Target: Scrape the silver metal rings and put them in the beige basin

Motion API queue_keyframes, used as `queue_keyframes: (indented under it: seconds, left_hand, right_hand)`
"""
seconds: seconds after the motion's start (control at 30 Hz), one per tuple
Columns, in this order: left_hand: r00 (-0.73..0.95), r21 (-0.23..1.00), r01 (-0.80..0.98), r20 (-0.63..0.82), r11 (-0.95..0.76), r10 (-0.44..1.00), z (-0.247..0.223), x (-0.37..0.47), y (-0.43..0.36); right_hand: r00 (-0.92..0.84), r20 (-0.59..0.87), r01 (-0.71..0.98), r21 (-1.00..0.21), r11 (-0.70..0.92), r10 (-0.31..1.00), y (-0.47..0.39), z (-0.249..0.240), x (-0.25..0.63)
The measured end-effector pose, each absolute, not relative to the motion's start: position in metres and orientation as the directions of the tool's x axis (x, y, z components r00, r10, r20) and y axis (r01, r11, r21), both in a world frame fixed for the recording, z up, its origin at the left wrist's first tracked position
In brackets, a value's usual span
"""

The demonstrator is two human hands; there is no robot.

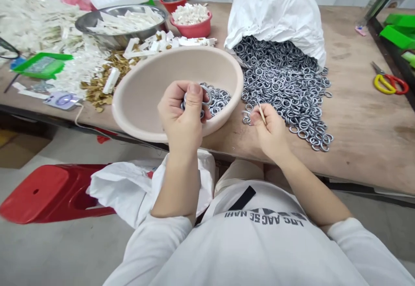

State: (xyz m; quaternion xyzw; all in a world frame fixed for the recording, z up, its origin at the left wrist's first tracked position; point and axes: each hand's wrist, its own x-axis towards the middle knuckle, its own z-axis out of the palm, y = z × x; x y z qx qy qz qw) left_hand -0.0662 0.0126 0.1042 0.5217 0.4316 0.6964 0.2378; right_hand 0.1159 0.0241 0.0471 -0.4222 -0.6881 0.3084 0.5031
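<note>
My left hand (183, 111) is closed around several grey rings, raised over the right part of a large beige basin (139, 100). More grey rings (222, 100) lie in the basin behind that hand. My right hand (267, 128) pinches a thin, light-coloured stick (262, 114) at the front left edge of a big pile of grey rings (285, 91). A few rings sit beside its fingertips; whether it touches them I cannot tell. The pile spills out of a white sack (275, 9) onto the brown table (363, 139).
Scissors (389, 81) with yellow and red handles lie at the right. White pieces, a metal bowl (119, 37), a red bowl (194, 27) and a green tray (42, 65) stand at the back left. A red stool (42, 191) is below the table.
</note>
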Motion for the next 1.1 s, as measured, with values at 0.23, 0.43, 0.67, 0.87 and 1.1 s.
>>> queue_keyframes:
  seconds: [0.23, 0.43, 0.67, 0.87, 1.1]
  left_hand:
    - [-0.264, 0.654, 0.709, 0.593, -0.264, 0.761, 0.107, -0.118, 0.011]
    - [-0.163, 0.467, 0.865, 0.606, -0.183, 0.779, 0.108, -0.119, 0.001]
    - [0.083, 0.596, 0.623, 0.594, -0.507, 0.8, 0.082, -0.059, -0.033]
    - [0.056, 0.953, -0.092, 0.295, -0.289, 0.954, 0.04, -0.009, -0.034]
    - [0.219, 0.879, -0.439, -0.093, 0.183, 0.971, 0.012, 0.028, -0.019]
  right_hand:
    - [-0.234, 0.422, 0.265, -0.839, 0.475, 0.876, 0.051, 0.081, 0.049]
    - [-0.228, 0.356, 0.003, -0.93, 0.367, 0.906, 0.037, 0.07, 0.051]
    - [-0.052, 0.315, -0.256, -0.922, 0.292, 0.948, -0.008, 0.042, 0.081]
    - [0.124, 0.346, -0.118, -0.925, 0.36, 0.93, -0.035, 0.008, 0.117]
    - [0.076, 0.217, -0.066, -0.973, 0.222, 0.973, -0.032, -0.004, 0.151]
